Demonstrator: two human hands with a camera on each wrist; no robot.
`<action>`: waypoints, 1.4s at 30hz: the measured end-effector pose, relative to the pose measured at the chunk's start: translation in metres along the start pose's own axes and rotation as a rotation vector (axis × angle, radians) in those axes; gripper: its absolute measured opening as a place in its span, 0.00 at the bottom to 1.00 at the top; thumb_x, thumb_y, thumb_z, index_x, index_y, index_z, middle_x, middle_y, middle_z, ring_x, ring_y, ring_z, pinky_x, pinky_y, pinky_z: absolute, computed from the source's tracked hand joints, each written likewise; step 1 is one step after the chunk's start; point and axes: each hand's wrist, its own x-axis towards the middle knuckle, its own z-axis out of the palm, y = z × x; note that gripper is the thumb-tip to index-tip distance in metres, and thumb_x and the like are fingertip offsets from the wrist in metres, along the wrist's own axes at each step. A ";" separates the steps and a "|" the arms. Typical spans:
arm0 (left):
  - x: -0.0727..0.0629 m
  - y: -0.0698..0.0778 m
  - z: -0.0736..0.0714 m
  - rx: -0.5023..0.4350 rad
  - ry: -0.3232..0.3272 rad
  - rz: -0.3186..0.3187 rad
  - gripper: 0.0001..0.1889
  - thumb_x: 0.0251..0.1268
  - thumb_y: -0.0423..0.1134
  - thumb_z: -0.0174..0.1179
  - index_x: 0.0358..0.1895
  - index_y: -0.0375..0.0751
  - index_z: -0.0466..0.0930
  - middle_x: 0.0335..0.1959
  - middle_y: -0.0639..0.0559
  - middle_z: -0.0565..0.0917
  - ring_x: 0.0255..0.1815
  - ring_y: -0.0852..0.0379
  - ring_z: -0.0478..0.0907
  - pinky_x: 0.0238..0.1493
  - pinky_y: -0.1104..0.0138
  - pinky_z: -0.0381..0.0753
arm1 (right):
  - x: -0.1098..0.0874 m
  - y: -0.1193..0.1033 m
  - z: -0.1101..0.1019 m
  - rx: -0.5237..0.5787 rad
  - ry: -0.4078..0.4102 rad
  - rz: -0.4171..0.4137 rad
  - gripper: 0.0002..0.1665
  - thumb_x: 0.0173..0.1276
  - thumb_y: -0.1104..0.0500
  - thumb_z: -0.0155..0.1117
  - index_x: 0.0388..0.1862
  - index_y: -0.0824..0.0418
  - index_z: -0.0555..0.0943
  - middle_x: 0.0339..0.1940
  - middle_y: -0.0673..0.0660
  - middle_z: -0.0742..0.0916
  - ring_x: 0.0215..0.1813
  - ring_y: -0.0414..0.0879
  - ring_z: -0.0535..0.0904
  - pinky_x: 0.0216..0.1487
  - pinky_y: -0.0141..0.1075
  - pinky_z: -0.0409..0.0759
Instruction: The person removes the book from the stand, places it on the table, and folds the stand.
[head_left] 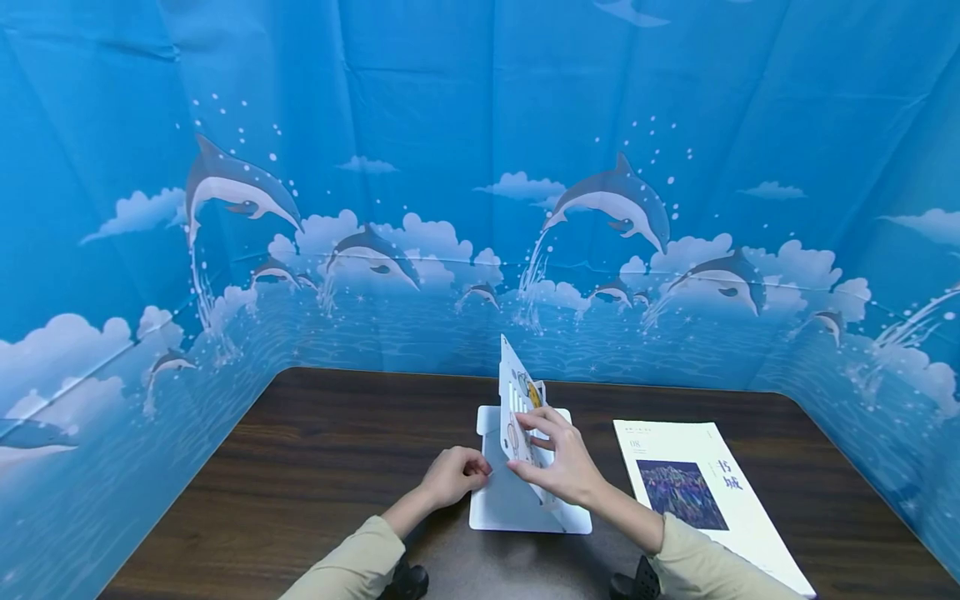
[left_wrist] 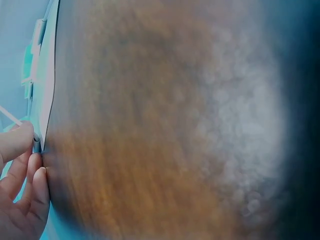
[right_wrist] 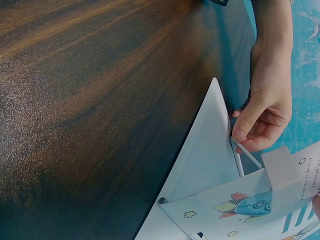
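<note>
A white book stand (head_left: pixel 513 508) rests on the table, its base flat and its printed panel (right_wrist: pixel 240 205) raised at a steep tilt. My right hand (head_left: pixel 558 458) holds the panel, thumb and fingers at its near part; only a sliver of that hand (right_wrist: pixel 316 206) shows in the right wrist view. By the base's left edge, my left hand (head_left: pixel 453 477) pinches the end of a thin white support rod (right_wrist: pixel 248 154) between thumb and fingers. Rocket and star drawings decorate the panel, and a white clip (right_wrist: pixel 281 172) sits across its edge.
A white book (head_left: pixel 678 492) with a dark picture on its cover lies on the wooden table (head_left: pixel 330 450), right of the stand. A blue dolphin-printed curtain (head_left: pixel 450 167) surrounds the table's back and sides. Black objects (head_left: pixel 408 579) show near the front edge.
</note>
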 end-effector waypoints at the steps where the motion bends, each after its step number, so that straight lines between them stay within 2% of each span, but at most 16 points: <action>1: 0.000 0.000 0.000 0.006 0.000 -0.001 0.03 0.53 0.27 0.59 0.27 0.37 0.81 0.22 0.54 0.80 0.23 0.65 0.73 0.25 0.73 0.72 | 0.000 0.000 0.000 -0.002 0.002 -0.003 0.29 0.51 0.62 0.68 0.53 0.71 0.75 0.47 0.65 0.76 0.50 0.60 0.72 0.44 0.50 0.78; 8: 0.001 -0.001 0.004 0.041 0.000 0.004 0.03 0.53 0.28 0.60 0.26 0.39 0.79 0.21 0.56 0.78 0.22 0.66 0.72 0.25 0.74 0.71 | -0.003 0.001 -0.001 -0.017 0.038 -0.031 0.29 0.51 0.64 0.67 0.53 0.72 0.74 0.47 0.68 0.76 0.50 0.62 0.73 0.44 0.51 0.77; 19: 0.001 0.000 0.004 0.067 0.010 0.011 0.04 0.55 0.28 0.60 0.26 0.40 0.79 0.21 0.57 0.77 0.22 0.67 0.70 0.26 0.74 0.71 | -0.008 0.012 -0.008 0.052 0.088 -0.093 0.28 0.51 0.69 0.65 0.54 0.74 0.72 0.47 0.68 0.75 0.50 0.64 0.73 0.45 0.49 0.77; 26: 0.000 0.002 0.005 0.068 0.019 -0.007 0.04 0.54 0.29 0.60 0.26 0.40 0.79 0.21 0.57 0.76 0.23 0.66 0.70 0.26 0.73 0.70 | -0.011 0.017 -0.014 0.017 0.113 -0.135 0.27 0.53 0.67 0.62 0.53 0.73 0.72 0.45 0.66 0.77 0.48 0.61 0.74 0.44 0.50 0.77; 35: 0.000 0.004 0.003 0.083 0.015 -0.009 0.03 0.54 0.29 0.60 0.26 0.39 0.79 0.21 0.57 0.76 0.23 0.66 0.70 0.26 0.73 0.70 | -0.016 0.016 -0.021 -0.019 0.121 -0.103 0.27 0.56 0.65 0.57 0.56 0.74 0.70 0.45 0.67 0.77 0.48 0.62 0.74 0.46 0.54 0.75; 42: 0.001 0.003 0.004 0.114 0.013 -0.010 0.04 0.54 0.29 0.60 0.26 0.40 0.79 0.21 0.58 0.75 0.23 0.66 0.69 0.26 0.74 0.69 | -0.019 0.018 -0.024 -0.025 0.155 -0.112 0.27 0.55 0.67 0.55 0.54 0.77 0.70 0.44 0.65 0.78 0.46 0.56 0.75 0.47 0.52 0.76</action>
